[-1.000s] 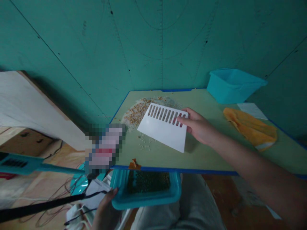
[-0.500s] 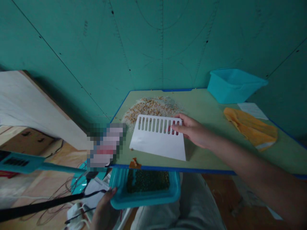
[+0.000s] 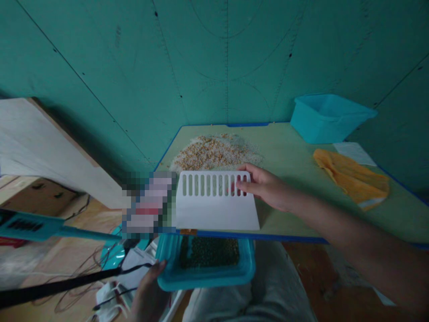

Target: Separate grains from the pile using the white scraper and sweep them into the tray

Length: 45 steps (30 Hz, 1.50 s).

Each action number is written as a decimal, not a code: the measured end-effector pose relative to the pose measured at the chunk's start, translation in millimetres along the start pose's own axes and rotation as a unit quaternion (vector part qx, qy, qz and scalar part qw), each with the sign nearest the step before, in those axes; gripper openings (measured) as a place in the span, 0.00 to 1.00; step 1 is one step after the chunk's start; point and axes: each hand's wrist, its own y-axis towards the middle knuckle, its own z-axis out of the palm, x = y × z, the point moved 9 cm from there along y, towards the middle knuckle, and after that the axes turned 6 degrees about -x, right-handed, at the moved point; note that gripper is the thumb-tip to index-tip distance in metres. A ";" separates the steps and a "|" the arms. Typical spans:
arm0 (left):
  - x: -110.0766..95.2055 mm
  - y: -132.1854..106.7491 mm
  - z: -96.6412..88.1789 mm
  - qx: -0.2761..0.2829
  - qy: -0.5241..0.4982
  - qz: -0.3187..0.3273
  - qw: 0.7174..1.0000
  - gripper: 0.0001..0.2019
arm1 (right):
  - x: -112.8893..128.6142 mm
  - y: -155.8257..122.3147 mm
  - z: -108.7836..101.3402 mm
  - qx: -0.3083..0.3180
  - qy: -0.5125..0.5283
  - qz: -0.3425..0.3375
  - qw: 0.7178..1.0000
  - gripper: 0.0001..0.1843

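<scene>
The right hand (image 3: 264, 188) and forearm (image 3: 348, 232) are bare, and light grey trousers (image 3: 268, 290) cover the lap.

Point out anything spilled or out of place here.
Loose grain lies spilled on the table, far left, outside any container. An orange cloth lies crumpled at right. The right hand holds a white scraper at the front edge, above the teal tray in the left hand.
</scene>
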 end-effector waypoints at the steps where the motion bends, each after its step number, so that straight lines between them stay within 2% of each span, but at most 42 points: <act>1: 1.2 1.0 -3.1 -0.007 -0.003 -0.001 1.000 0.05 | 0.6 0.1 -0.6 -0.001 -0.002 -0.004 1.000 0.13; 6: 9.8 4.7 -14.0 0.007 -0.053 -0.019 0.998 0.06 | 5.3 0.5 -8.2 -0.027 0.021 -0.013 0.999 0.13; 9: 10.2 3.3 -9.7 0.029 -0.063 -0.020 0.997 0.07 | 7.8 -0.4 -10.4 -0.032 0.034 -0.015 0.999 0.13; 12: 7.8 -0.5 -2.8 0.030 -0.048 -0.020 0.998 0.05 | 8.7 -1.6 -8.3 -0.021 0.003 -0.027 0.999 0.12; 16: 7.2 -1.4 -2.8 0.017 -0.034 -0.025 0.999 0.06 | 8.0 -2.6 -6.2 -0.017 -0.062 -0.050 0.997 0.10; 21: 13.1 -0.1 2.0 0.115 -0.077 -0.056 0.989 0.07 | 6.9 -5.5 -4.0 -0.005 -0.072 -0.050 0.996 0.11; 25: 13.5 -1.4 9.4 0.141 -0.089 -0.065 0.984 0.09 | 7.5 -7.2 -1.4 0.006 -0.064 -0.044 0.997 0.11; 29: 9.5 0.1 12.0 0.148 -0.089 -0.035 0.984 0.09 | 8.1 -7.0 1.1 0.019 -0.067 -0.038 0.997 0.10; 35: 16.6 1.8 0.3 0.132 -0.068 -0.059 0.987 0.10 | 9.3 -8.2 1.7 0.024 -0.076 -0.046 0.996 0.11; 41: 12.3 -0.2 8.8 0.136 -0.065 -0.034 0.988 0.08 | 8.4 -8.8 1.8 0.025 -0.075 -0.045 0.996 0.12; 45: 13.7 -1.6 10.5 0.124 -0.066 -0.048 0.989 0.09 | 10.6 -10.2 1.2 0.022 -0.073 -0.046 0.996 0.11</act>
